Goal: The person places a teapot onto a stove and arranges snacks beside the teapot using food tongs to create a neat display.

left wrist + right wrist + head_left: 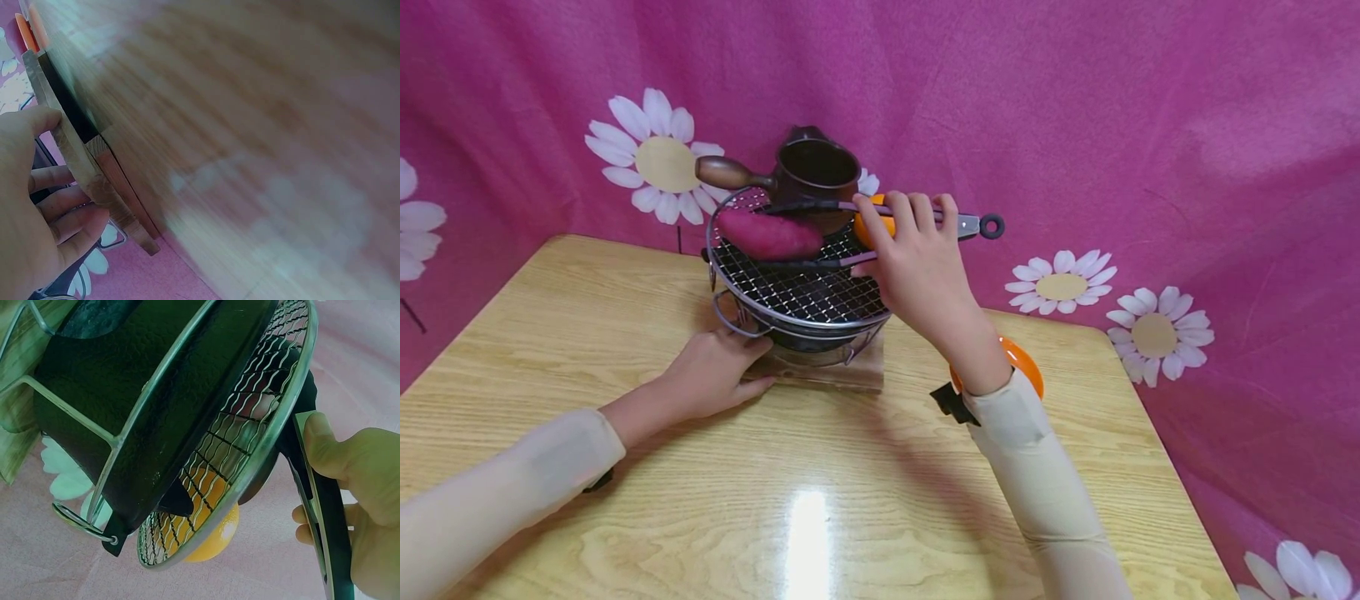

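Note:
My right hand (917, 267) holds a pair of tongs (972, 226) level over the grill, fingers on the far arm and thumb side at the near arm. Between the black tong tips lies a purple sweet potato (767, 235), above the left part of the wire grate (820, 292). The right wrist view shows the thumb pressed along one tong arm (331, 506). Low at the left, my left hand (707, 371) grips the corner of the wooden board (827, 377) under the grill. Its thumb and bent fingers show against the board's edge in the left wrist view.
A dark brown pot (816, 171) with a wooden side handle stands at the back of the grate. An orange fruit (874, 222) sits beside it, partly behind my right hand. An orange plate (1024, 367) lies on the table behind my right wrist. Flowered pink cloth (1150, 167) hangs behind.

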{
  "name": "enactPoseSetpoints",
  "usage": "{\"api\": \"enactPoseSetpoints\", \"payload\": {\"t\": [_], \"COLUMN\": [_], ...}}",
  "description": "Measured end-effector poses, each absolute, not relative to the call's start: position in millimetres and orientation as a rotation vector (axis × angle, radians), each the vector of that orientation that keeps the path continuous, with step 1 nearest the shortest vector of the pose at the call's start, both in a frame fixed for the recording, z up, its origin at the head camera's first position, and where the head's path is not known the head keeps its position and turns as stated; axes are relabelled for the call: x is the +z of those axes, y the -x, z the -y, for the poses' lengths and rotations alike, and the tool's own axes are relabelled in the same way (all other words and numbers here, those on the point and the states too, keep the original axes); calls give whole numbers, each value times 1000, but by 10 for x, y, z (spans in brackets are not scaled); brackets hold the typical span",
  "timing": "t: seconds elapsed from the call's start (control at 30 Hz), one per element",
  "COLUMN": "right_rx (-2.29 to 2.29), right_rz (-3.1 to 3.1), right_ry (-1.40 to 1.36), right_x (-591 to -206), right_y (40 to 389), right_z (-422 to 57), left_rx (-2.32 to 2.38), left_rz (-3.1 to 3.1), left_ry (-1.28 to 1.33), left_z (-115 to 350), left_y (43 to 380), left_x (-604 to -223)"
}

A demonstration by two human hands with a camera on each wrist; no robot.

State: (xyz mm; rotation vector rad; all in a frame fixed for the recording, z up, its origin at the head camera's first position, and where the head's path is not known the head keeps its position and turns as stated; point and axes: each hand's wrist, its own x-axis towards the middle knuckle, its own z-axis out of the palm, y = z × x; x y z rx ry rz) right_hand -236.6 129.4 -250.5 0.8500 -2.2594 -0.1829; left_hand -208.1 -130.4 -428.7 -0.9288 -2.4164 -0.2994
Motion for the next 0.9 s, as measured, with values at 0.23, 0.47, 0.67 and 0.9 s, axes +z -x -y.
{"api": "enactPoseSetpoints", "payload": {"t": [0.23, 0.47, 0.67, 0.9], "right_rx": [-184, -184, -192, -191], "right_rz": [2260, 2265, 2269, 2265], "right_ry": [-852, -843, -841, -840], "right_x": [-2514, -2524, -2522, -2529], "right_y": [2372, 2378, 2368, 2370], "right_z": [-1284, -1274, -1270, -1274], "left_rx": [-285, -282, -282, -284], "left_rz": [2421, 2420, 2412, 2405], "left_ry": [928, 925, 924, 928], "left_z": [1310, 1310, 1306, 1299], "left_y": [2101, 2106, 2101, 2085], "left_x": [-4306, -4313, -4314, -4286]}}
